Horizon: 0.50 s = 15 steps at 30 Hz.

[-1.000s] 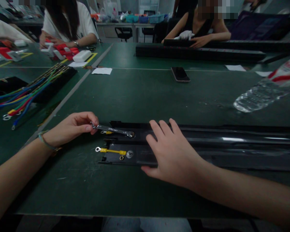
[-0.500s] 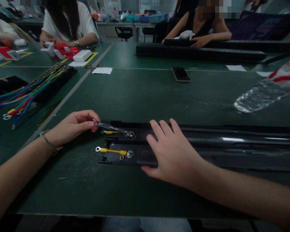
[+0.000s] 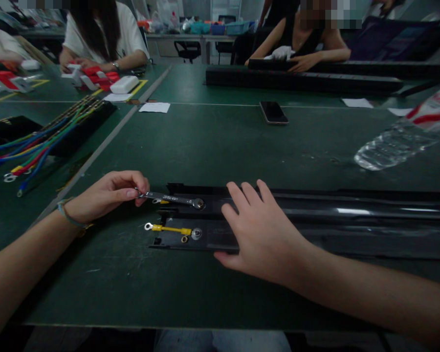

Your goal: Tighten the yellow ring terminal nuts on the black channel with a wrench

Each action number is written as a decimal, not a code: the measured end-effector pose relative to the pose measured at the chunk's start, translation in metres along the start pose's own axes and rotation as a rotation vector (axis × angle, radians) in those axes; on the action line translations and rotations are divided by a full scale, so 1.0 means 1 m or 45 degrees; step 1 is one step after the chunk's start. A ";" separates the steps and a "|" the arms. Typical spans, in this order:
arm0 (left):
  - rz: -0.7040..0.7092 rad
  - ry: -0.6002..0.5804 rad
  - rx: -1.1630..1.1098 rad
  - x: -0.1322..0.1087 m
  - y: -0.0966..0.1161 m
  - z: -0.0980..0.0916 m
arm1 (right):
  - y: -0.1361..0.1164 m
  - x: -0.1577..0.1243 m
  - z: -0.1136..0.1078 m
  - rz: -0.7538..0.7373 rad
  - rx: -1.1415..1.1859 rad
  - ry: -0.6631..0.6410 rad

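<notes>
Between thumb and fingers, my left hand (image 3: 122, 191) pinches the near end of a silver wrench (image 3: 168, 197). The wrench's other end sits around a nut at the left end of a long black channel (image 3: 308, 212). My right hand (image 3: 260, 227) rests across the black pieces with its fingers spread. In the nearer channel (image 3: 220, 233), a short yellow wire (image 3: 172, 229) with a ring terminal runs from a bolt (image 3: 196, 234), and a loose brass nut (image 3: 184, 239) lies beside it. Another yellow lead shows partly beneath the wrench.
To the left lies a bundle of coloured wires (image 3: 51, 146) with ring terminals. A phone (image 3: 274, 113), paper slips (image 3: 154, 107) and a tilted water bottle (image 3: 399, 137) are farther back. Two people sit across the green table (image 3: 212, 146), one by long black bars (image 3: 300, 80).
My left hand has swung the wrench's held end slightly toward me and to the left, turning it about the nut. My right hand stays in place.
</notes>
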<state>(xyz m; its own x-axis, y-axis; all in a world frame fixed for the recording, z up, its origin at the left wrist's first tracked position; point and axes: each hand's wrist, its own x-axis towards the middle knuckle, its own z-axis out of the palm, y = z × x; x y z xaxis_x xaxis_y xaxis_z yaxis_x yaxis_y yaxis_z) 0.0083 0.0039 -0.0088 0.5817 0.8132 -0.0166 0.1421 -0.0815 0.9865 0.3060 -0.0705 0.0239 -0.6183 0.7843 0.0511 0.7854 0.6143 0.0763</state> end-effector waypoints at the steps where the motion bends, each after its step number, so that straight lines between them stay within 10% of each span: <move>1: 0.007 -0.013 -0.006 0.000 0.001 0.001 | 0.000 0.000 0.000 -0.001 0.002 -0.004; 15: 0.052 -0.205 -0.046 0.000 0.005 0.003 | 0.001 0.001 0.000 -0.005 0.011 0.003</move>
<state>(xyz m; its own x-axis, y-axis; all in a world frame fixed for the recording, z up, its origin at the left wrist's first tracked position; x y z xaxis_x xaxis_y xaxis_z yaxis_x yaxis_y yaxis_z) 0.0117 0.0020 -0.0043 0.7074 0.7068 0.0009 0.0885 -0.0899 0.9920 0.3067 -0.0690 0.0243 -0.6212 0.7818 0.0535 0.7834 0.6178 0.0676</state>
